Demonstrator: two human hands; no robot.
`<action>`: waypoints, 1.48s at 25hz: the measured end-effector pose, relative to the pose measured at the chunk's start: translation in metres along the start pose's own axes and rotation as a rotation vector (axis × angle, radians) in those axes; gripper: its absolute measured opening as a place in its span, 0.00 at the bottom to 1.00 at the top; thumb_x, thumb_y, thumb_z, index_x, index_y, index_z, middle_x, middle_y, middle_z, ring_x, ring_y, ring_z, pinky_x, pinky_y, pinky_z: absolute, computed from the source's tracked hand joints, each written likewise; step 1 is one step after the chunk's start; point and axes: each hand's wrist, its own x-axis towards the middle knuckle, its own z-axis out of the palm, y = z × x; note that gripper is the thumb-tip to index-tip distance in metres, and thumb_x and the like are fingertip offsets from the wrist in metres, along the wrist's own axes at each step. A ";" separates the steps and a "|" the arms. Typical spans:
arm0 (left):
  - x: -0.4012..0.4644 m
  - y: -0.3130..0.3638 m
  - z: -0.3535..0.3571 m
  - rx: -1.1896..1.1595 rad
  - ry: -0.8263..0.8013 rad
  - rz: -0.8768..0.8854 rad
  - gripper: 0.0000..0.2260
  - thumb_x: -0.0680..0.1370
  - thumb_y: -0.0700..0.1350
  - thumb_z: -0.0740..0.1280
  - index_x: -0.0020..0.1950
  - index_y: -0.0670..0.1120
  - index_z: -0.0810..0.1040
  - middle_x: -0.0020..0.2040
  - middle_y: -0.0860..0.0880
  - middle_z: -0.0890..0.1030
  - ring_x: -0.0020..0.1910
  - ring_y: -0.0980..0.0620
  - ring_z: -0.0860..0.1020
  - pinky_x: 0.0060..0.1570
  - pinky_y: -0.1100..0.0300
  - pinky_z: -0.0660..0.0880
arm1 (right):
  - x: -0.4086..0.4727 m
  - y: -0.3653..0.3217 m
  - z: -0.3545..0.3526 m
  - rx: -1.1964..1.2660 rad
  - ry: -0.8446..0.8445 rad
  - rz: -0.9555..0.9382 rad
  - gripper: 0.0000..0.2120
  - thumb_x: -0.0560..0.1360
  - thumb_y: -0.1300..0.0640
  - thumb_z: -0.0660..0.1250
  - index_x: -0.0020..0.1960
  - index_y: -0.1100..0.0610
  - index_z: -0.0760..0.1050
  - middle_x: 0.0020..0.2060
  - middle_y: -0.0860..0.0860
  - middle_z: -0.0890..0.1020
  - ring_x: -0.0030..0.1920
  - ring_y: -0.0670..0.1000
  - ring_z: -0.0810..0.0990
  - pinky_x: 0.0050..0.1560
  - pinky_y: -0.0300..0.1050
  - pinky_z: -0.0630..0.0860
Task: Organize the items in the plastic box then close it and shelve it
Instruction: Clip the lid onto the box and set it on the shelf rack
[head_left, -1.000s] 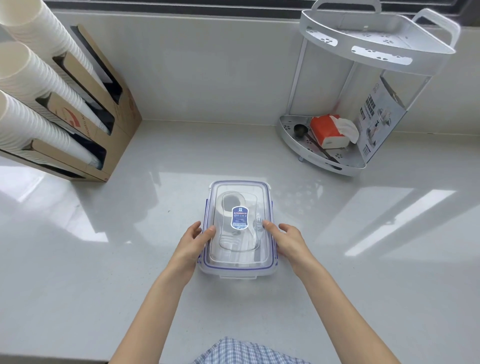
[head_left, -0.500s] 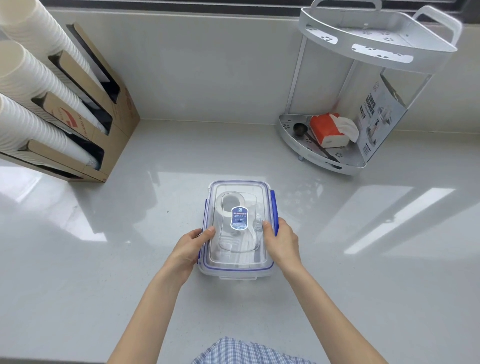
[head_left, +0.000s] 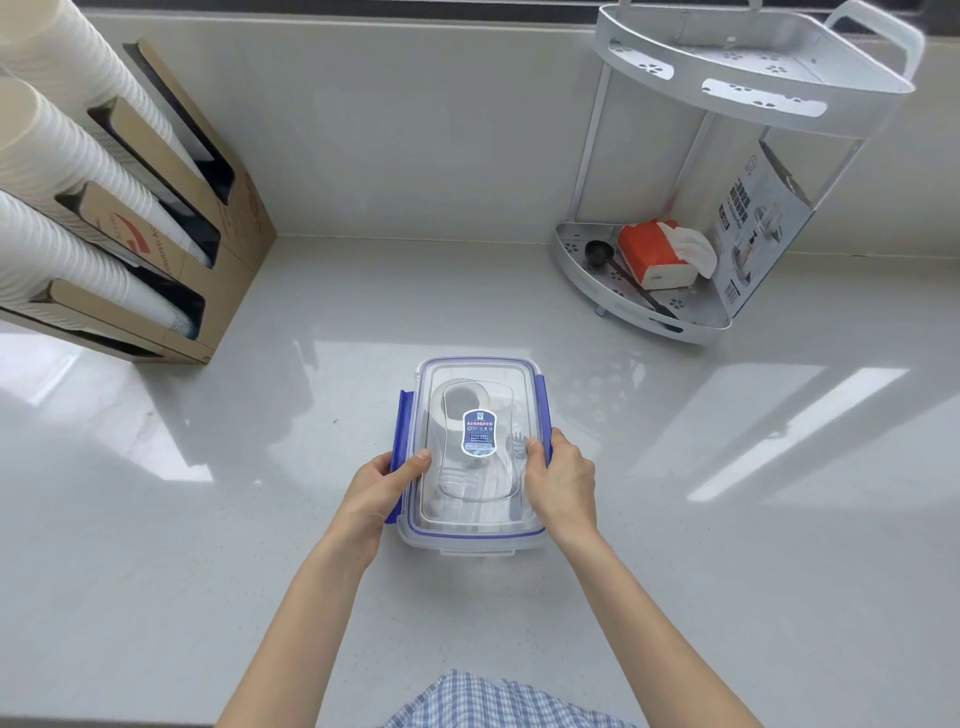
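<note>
A clear plastic box (head_left: 470, 540) with a blue-trimmed lid (head_left: 478, 374) sits on the white counter in front of me. The lid is on and carries a blue sticker (head_left: 479, 432). Through it I see a white roll of tape (head_left: 451, 410) and other pale items. My left hand (head_left: 379, 488) grips the box's left side, its fingers on the blue side clasp (head_left: 402, 431), which sticks outward. My right hand (head_left: 561, 480) holds the right side over the right blue clasp (head_left: 542, 402), thumb on the lid.
A white two-tier corner shelf (head_left: 649, 322) stands at the back right, holding an orange tissue pack (head_left: 652, 254), a black scoop (head_left: 600, 253) and a printed card. Its top tier (head_left: 753, 98) holds nothing I can see. A cardboard dispenser (head_left: 218, 291) with stacked paper cups stands at the left.
Both hands closed in on the box's long sides. The right clasp came up against the lid side first, then the left blue clasp swung outward under my left fingers.
</note>
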 end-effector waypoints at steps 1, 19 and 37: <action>-0.001 0.001 0.000 0.013 0.022 0.018 0.20 0.73 0.49 0.68 0.63 0.42 0.73 0.56 0.44 0.81 0.53 0.45 0.78 0.48 0.56 0.75 | 0.000 0.000 0.000 -0.001 -0.002 -0.002 0.10 0.79 0.56 0.55 0.42 0.61 0.67 0.37 0.58 0.74 0.40 0.58 0.69 0.42 0.45 0.65; -0.022 0.000 0.020 0.264 0.244 0.335 0.17 0.79 0.45 0.59 0.68 0.47 0.70 0.59 0.47 0.80 0.52 0.50 0.76 0.52 0.61 0.70 | 0.001 0.003 0.002 -0.050 0.035 -0.029 0.15 0.79 0.56 0.54 0.54 0.68 0.71 0.45 0.65 0.80 0.45 0.62 0.74 0.45 0.49 0.69; -0.025 0.018 0.018 0.235 0.135 0.288 0.19 0.76 0.48 0.63 0.67 0.47 0.69 0.51 0.46 0.78 0.50 0.46 0.77 0.53 0.55 0.73 | 0.000 0.003 -0.023 0.103 -0.023 -0.025 0.17 0.76 0.48 0.61 0.61 0.55 0.73 0.41 0.56 0.74 0.41 0.53 0.72 0.46 0.41 0.66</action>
